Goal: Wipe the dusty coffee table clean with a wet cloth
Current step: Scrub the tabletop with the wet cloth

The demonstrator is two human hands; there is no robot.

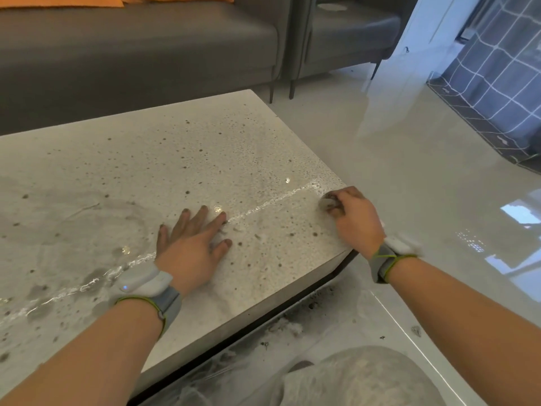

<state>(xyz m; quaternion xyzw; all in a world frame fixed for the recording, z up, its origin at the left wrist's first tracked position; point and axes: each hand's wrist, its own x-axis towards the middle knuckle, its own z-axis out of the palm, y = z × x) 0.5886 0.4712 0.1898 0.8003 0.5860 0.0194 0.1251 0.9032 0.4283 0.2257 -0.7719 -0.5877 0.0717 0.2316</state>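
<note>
The right hand [354, 213] curls its fingers round a small wadded cloth [327, 204], which peeps out just beyond the fingertips and presses on the bench [152, 159] at its right edge, near the far corner. The left hand [194, 244] lies flat on the bench top with fingers spread and straight, holding nothing, well to the left of the cloth. Dark specks and wet smears lie around both hands. A grey sofa [131, 51] stands beyond the bench.
</note>
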